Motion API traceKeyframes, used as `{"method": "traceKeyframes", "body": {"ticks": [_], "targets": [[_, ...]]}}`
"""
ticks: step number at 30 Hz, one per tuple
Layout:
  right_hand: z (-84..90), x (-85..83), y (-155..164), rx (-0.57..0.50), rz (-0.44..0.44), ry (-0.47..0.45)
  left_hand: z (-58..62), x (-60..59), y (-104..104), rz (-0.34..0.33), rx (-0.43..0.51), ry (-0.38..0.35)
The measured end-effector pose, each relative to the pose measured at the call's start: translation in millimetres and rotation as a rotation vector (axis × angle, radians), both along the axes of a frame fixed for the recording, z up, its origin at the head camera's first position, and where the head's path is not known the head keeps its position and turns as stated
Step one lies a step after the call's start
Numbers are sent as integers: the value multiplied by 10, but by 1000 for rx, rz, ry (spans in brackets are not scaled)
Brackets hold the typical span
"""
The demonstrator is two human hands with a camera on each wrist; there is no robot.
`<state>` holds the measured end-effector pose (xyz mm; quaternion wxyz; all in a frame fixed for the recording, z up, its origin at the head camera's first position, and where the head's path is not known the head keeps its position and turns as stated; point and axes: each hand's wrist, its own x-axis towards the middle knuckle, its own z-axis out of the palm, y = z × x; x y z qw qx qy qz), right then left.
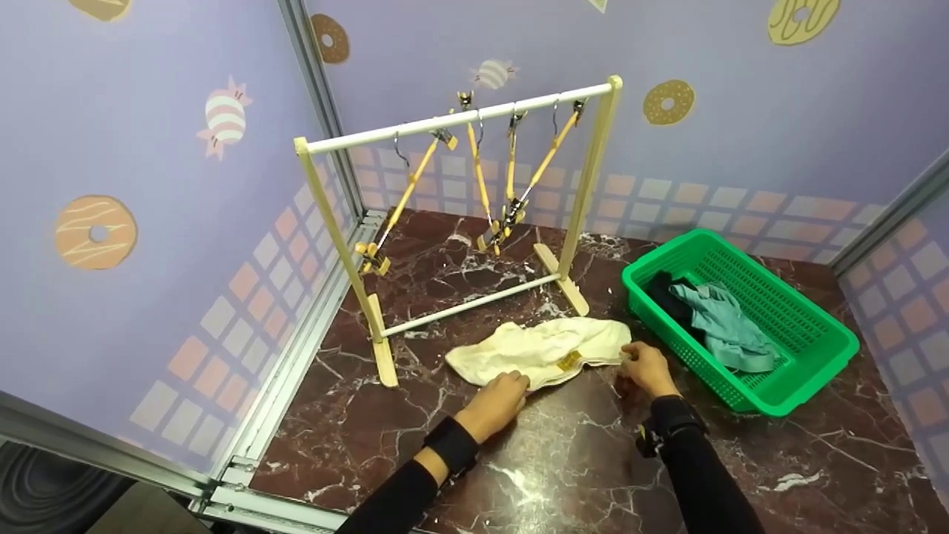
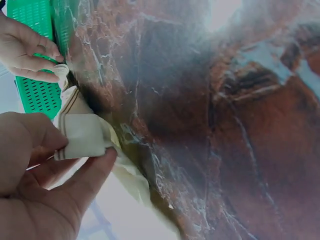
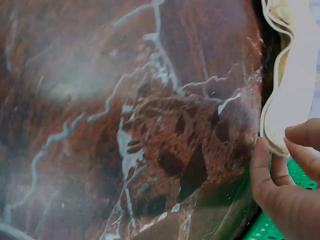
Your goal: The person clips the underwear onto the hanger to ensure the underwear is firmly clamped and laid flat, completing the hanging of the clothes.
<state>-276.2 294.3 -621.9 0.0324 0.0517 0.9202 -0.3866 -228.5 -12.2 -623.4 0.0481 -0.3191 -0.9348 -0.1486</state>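
From the head view I read the scene left to right, starting at the wooden rack (image 1: 460,222) in the upper middle of the frame, with its clip hangers (image 1: 511,178) dangling from the top bar; below it, at the centre of the frame, the cream cloth (image 1: 541,348) lies crumpled on the marble table (image 1: 563,460); my left hand (image 1: 498,400) has its thumb and fingers pinched on the cloth's near edge, which the left wrist view shows as a folded, striped hem; my right hand (image 1: 646,367) pinches the cloth's right end with curled fingertips, just beside the basket; I judge the cloth light, limp and soft, not slippery, so it will sag wherever it is unsupported, and the hem or waistband edge looks the best place to hold it, two points spread apart; at the right of the frame the green basket (image 1: 815,348) holds a teal garment (image 1: 730,326) lying over a dark garment (image 1: 667,293), both loosely heaped toward its left end.
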Motion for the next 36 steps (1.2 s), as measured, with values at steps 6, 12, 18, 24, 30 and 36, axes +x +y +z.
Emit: {"method": "traceKeyframes", "body": {"ticks": [6, 12, 18, 24, 30, 36], "targets": [[15, 8, -45, 18, -40, 78, 3, 17, -32, -11, 55, 13], [43, 61, -5, 48, -81, 189, -20, 14, -45, 11, 131, -10], [69, 115, 59, 81, -52, 278, -25, -9, -75, -5, 163, 17], [287, 201, 140, 75, -13, 339, 86, -115, -131, -52, 158, 80], [626, 261, 226, 33, 14, 417, 377, -349, -80, 79, 179, 56], [942, 309, 323, 75, -63, 609, 686, -690, 109, 252, 207, -7]]}}
